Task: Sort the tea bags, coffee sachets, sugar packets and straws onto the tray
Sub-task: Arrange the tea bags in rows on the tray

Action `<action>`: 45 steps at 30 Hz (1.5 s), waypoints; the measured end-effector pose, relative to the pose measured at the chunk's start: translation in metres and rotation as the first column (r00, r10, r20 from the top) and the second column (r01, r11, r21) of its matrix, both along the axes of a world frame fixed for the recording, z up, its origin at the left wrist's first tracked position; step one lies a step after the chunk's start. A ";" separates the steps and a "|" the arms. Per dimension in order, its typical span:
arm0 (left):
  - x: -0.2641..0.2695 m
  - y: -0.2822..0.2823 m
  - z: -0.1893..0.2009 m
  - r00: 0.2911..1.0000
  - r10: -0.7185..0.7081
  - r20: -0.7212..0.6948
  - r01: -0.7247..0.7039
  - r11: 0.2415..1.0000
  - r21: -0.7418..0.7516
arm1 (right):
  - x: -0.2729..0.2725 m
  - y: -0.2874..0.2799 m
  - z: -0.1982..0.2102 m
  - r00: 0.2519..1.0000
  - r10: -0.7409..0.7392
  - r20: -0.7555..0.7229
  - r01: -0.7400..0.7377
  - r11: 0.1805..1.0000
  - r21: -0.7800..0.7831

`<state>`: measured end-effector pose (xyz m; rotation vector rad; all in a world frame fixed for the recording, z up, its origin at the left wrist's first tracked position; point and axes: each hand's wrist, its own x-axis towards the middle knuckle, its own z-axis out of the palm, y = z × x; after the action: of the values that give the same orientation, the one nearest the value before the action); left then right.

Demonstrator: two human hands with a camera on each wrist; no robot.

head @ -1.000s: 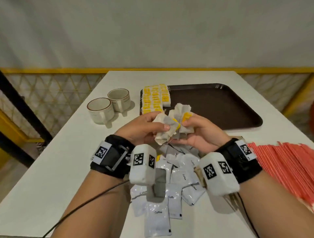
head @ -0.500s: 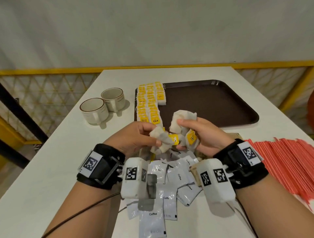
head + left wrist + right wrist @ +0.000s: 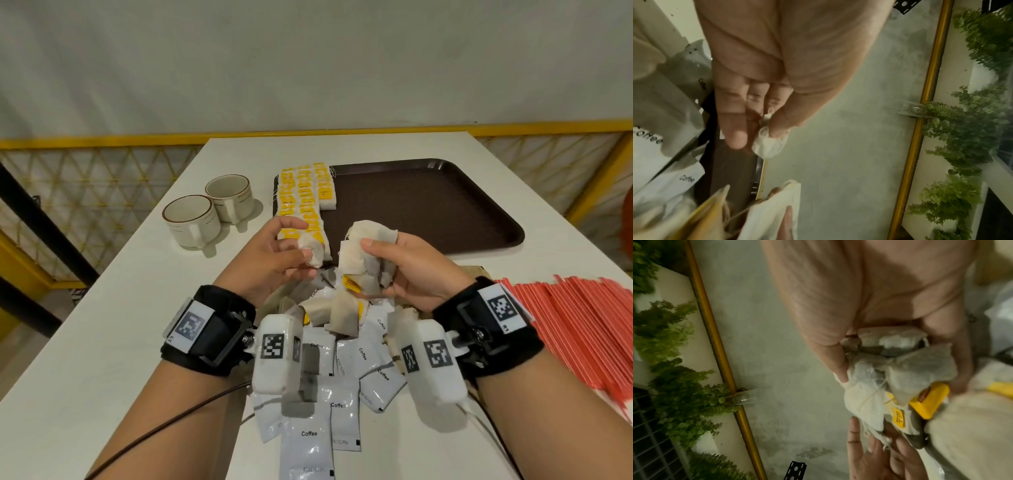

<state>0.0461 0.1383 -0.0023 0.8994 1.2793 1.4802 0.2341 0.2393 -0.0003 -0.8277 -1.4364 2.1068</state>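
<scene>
My right hand (image 3: 387, 263) grips a bunch of tea bags (image 3: 364, 255) with yellow tags, held above the table near the tray's front edge; the same bunch (image 3: 890, 382) fills the right wrist view. My left hand (image 3: 294, 246) pinches one crumpled tea bag (image 3: 313, 251) between thumb and fingers, seen as a white wad (image 3: 769, 144) in the left wrist view. Rows of yellow-tagged tea bags (image 3: 305, 195) lie on the left side of the dark brown tray (image 3: 445, 205). White coffee sachets (image 3: 342, 377) and loose tea bags (image 3: 342, 315) lie heaped below my hands.
Two cream cups (image 3: 212, 209) stand left of the tray. A wide bundle of red straws (image 3: 582, 329) lies at the right on the white table (image 3: 85, 359). A yellow railing (image 3: 102, 140) runs behind the table's far edge.
My hands have pulled apart: the left one has drawn a single tea bag away from the bunch that the right hand keeps. A tea bag has dropped onto the heap below.
</scene>
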 end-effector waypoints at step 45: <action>0.010 0.004 0.001 0.973 0.112 -0.204 -0.052 0.960 0.277 | -0.008 -0.007 0.015 0.994 0.048 -0.094 -0.021 0.963 0.268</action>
<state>0.0564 0.1418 -0.0009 1.2290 1.3040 1.6861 0.2265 0.2321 0.0144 -0.5883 -1.6442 1.8935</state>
